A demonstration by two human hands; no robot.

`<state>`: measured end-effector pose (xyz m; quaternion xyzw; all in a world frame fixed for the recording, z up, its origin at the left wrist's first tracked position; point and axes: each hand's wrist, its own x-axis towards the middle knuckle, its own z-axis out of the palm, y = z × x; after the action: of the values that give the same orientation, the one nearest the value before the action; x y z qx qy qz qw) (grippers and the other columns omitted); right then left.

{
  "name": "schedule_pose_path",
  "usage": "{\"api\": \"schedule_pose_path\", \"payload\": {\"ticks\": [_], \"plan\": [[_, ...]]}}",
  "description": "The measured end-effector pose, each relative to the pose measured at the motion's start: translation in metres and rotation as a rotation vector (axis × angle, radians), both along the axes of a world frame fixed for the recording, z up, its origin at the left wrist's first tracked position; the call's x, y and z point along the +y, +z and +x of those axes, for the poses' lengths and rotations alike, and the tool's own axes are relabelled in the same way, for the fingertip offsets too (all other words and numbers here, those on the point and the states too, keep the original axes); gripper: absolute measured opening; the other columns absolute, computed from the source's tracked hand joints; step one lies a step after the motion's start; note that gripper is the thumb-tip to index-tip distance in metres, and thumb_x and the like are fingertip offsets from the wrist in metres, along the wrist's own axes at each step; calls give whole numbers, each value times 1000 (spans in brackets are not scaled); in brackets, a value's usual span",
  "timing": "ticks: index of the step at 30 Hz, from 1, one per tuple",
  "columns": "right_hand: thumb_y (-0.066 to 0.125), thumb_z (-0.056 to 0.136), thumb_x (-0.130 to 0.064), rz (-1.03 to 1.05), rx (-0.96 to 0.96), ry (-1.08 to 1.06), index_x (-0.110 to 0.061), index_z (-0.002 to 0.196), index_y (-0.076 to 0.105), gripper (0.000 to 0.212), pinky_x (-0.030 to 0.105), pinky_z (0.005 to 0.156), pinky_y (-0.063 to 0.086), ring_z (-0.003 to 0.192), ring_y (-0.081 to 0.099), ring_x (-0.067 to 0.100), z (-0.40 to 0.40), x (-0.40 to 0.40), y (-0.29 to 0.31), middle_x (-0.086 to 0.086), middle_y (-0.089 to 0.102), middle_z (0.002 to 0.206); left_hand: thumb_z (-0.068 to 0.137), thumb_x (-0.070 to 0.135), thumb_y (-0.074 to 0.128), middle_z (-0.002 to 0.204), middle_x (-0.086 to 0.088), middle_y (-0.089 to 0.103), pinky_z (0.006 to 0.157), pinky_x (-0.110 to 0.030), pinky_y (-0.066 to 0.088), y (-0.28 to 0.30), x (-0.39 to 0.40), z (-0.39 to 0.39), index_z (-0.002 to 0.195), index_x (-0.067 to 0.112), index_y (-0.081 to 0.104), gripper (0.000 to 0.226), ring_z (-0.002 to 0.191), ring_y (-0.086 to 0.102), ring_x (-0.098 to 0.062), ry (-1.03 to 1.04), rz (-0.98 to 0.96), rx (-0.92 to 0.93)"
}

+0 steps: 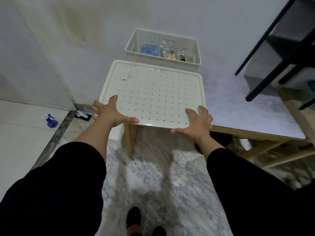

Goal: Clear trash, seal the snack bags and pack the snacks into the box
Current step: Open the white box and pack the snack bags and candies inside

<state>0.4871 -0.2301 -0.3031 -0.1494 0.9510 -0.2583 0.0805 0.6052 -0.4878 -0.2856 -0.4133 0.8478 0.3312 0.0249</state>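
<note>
lid (153, 92) lies flat, long side running left to right | box (162, 46) sits just behind it, snacks inside | left hand (112, 114) and right hand (197, 125) grip near corners, fingers curled

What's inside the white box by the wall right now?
Inside the box: a blue packet at left and clear snack bags at right. The near wall hides the bottom.
</note>
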Motion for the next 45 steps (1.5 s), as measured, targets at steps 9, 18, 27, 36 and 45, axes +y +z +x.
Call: {"api": "schedule_pose_path", "payload": {"ticks": [9,18,27,36,45], "plan": [[83,48,-62,-30,126,16,-35,139,40,104,50,113,15,142,4,31,-51,-17,55,2,7,155,42,70,81,150,-20,-3,107,-56,22,42,-20,-47,146,38,14,128,138,5,-39,-4,-77,102],[85,48,-58,-38,106,-51,-34,136,45,100,47,113,18,140,12,30,-157,-75,69,0,9,154,47,71,78,145,-21,9,104,-49,28,50,-87,-168,147,36,15,124,132,14,-36,-131,-74,91],[84,51,-58,49,-9,-120,-37,136,44,97,46,113,21,138,16,32,-230,-113,56,1,11,153,49,73,76,143,-21,13,104,-47,29,39,-129,-259,147,34,19,119,131,16,-35,-212,-59,1],[78,56,-65,149,-42,-78,-39,141,36,99,53,112,20,141,8,36,-296,-138,41,5,5,156,42,79,73,151,-21,1,109,-47,21,24,-148,-315,149,35,8,132,139,6,-36,-153,-98,-12],[74,57,-69,251,-205,34,-47,147,10,112,54,114,9,144,-13,34,-340,-144,36,-4,-6,159,48,80,69,153,-23,-16,115,-54,12,27,-154,-345,150,25,-14,143,143,-10,-38,-153,-51,-213]]}}
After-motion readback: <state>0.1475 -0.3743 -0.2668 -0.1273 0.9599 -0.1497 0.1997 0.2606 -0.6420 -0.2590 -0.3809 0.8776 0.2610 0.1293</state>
